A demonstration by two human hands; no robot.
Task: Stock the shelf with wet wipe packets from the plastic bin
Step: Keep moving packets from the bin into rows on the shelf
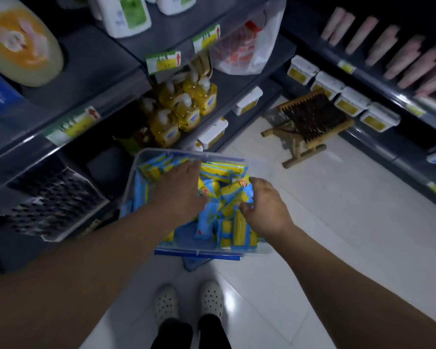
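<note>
Both hands are down in the clear plastic bin [143,164] at the middle of the frame, which holds the blue and yellow wet wipe packets [223,172]. The left hand [180,190] lies over the pile's left side with its fingers fairly straight and spread, gripping nothing that I can see. The right hand [266,209] has curled fingers, with thumb and forefinger either side of a packet, seemingly pinching it, though blur softens this. The packets look light, soft and squashy, with slick film wrappers likely to slide, so taking one across its short width at mid-length should suit. Along the bin's upper edge they stand on edge, their long axes running left to right. At the lower right several stand on end, and the middle is a jumble. The dark shelf [103,71] rises in the upper left.
</note>
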